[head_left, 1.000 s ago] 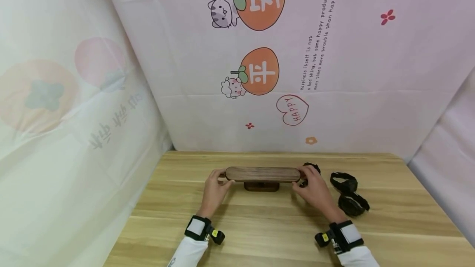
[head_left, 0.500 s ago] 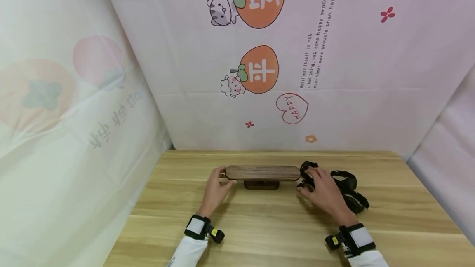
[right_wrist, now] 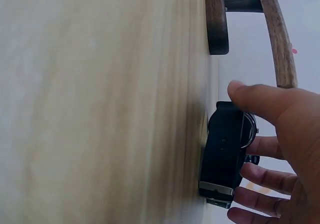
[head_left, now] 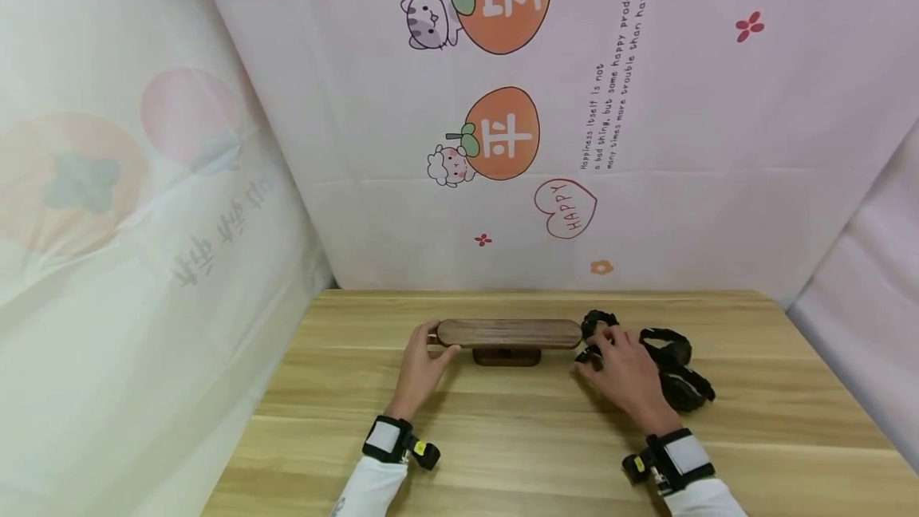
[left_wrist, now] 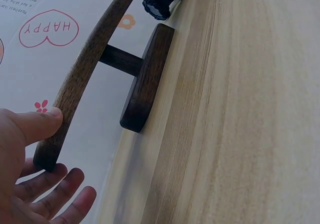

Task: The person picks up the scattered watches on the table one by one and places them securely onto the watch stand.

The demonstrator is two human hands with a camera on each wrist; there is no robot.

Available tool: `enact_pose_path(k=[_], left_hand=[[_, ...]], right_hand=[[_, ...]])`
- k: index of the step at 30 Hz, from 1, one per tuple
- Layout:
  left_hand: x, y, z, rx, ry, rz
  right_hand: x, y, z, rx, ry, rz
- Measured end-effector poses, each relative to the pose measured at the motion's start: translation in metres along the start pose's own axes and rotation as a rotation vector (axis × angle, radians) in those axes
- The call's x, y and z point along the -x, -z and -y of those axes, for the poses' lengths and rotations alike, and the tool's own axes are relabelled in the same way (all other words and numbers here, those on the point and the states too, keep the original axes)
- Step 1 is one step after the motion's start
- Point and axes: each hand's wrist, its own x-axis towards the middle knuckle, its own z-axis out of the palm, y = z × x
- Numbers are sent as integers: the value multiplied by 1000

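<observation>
A dark wooden T-bar watch stand [head_left: 508, 333] stands near the back of the table, its long rounded bar held up on a short post over a thick base [left_wrist: 150, 84]. My left hand [head_left: 420, 369] grips the bar's left end, thumb on the near side and fingers round the far side. Just past the bar's right end is a wristwatch with a black strap [right_wrist: 222, 149], closed into a loop. Around this watch my right hand [head_left: 625, 369] is spread, thumb at one edge and relaxed fingers right at the dial side. The hand partly hides the watch in the head view.
Two more black-strapped watches [head_left: 685, 389] lie right of my right hand. The light wooden table [head_left: 488, 453] ends at a white printed cloth [head_left: 402, 246] hanging behind it. Another cloth [head_left: 237, 341] hangs along the left side.
My right hand has left the bar's right end and shifted right to the nearest black watch, its fingers drawing in a little. The left hand stays on the bar.
</observation>
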Motion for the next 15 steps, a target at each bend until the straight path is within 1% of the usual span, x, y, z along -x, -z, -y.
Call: enact_pose_path(k=[7,15], left_hand=[[0,-1,2,2,9,7],[1,2,2,3,8,12]], right_hand=[[1,0,4,5,-37,14],[2,3,9,43,0,1]])
